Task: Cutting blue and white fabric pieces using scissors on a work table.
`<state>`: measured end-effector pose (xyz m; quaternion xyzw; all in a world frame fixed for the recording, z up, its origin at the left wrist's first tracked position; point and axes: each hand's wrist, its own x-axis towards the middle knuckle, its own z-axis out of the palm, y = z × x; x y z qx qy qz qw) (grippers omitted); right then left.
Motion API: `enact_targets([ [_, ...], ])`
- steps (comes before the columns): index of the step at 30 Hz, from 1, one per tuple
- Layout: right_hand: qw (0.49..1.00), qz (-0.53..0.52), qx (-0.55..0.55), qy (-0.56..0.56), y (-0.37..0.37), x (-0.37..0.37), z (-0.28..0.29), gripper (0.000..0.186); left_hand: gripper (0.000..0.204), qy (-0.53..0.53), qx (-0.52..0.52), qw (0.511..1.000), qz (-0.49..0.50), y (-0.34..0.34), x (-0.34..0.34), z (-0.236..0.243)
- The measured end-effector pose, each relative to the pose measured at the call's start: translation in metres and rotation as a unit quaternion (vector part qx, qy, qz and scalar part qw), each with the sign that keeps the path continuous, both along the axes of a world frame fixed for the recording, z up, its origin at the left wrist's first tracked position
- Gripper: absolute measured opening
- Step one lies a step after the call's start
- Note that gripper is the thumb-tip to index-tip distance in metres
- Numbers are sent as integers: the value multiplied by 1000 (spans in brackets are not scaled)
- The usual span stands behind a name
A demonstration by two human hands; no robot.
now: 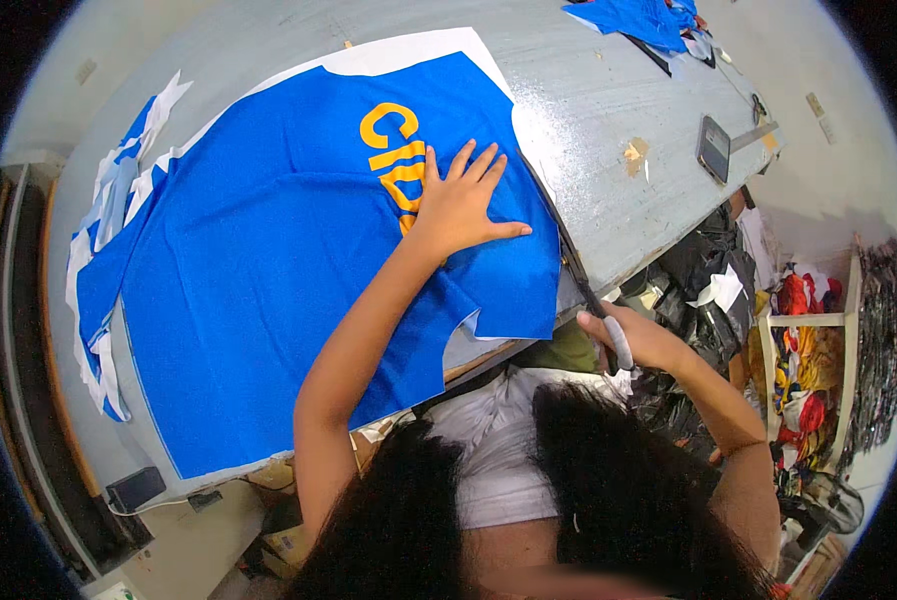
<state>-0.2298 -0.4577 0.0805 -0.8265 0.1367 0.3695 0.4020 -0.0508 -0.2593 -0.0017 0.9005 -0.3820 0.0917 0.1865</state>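
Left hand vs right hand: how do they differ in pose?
The left hand lies flat, fingers spread, on the blue fabric; the right hand curls round the scissor handle. The left hand is over the table, the right hand by its near edge. Both are bare.

Garment-cutting workshop. A broad grey worktable [668, 105] bears a large blue cloth panel [238, 260], with trimmed offcuts [116, 195] at 9 o'clock. Long shears [579, 270] appear near 3 o'clock and, farther out, an open shelf [806, 320] packed with coloured textiles [794, 297].
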Motion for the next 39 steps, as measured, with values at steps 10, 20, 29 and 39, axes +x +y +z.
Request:
enact_targets([
  [10, 996, -81, 46, -3, 14, -4, -7, 63, 97, -22, -21, 1000, 6, 1, -2, -7],
  [20, 999, -37, 8, -10, 19, -3, 4, 49, 100, -25, -26, 999, 11, 2, -3, -10],
  [29, 998, -50, 31, 10, 32, 30, 3, 67, 104, -18, -11, 1000, 19, 2, -5, -10],
  [39, 993, -106, 31, -37, 48, 29, -1, 58, 103, -8, 2, 1000, 27, 1, -6, -5],
])
